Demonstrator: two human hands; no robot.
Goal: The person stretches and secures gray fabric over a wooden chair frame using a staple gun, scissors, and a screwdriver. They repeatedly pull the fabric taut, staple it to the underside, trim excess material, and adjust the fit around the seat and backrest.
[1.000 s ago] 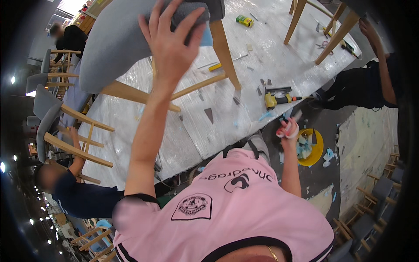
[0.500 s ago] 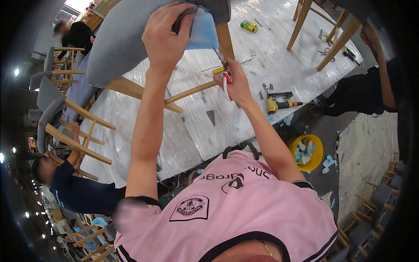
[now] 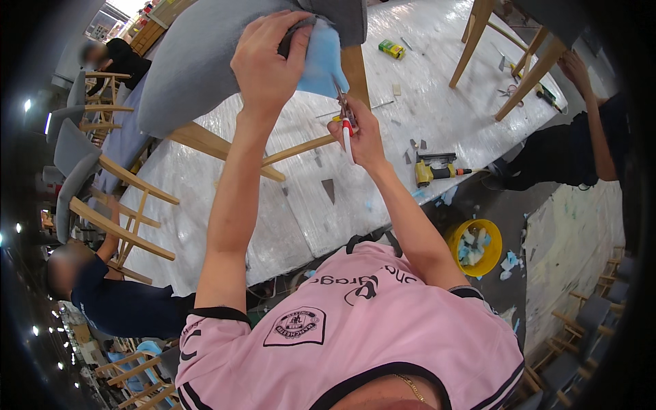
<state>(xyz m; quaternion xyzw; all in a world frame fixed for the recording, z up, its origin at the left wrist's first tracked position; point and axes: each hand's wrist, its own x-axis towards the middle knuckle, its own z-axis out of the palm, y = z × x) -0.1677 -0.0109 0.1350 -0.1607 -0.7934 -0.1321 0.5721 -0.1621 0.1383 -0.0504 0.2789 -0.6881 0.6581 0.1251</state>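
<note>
At the far left, grey upholstered chairs with wooden legs (image 3: 102, 205) are seen stacked beside the tabletop (image 3: 225, 225), which is wrapped in clear plastic film, and a co-worker in a dark shirt (image 3: 116, 301) is bent low beneath them. A grey padded chair seat (image 3: 198, 61) is laid tilted on the tabletop, its wooden legs pointing toward the wearer. The left hand (image 3: 266, 61) is closed on the seat's edge, where the grey fabric and a flap of light blue foam (image 3: 321, 58) are pinched together and held up. The flap hangs just right of the left hand, its long axis running down toward the right hand (image 3: 359, 133), which lies directly below it and a little to the right. The right hand is wrapped around red-handled scissors (image 3: 345, 119), whose blades are pointed up at the lower edge of the foam; whether the blades touch it cannot be told. The right hand is thus the nearer to the foam's free edge. Further right, a yellow nail gun (image 3: 434, 171) rests on the tabletop, a yellow bucket of foam scraps (image 3: 475, 246) stands on the floor, and another person's arm (image 3: 588, 102) is raised to a chair leg.
</note>
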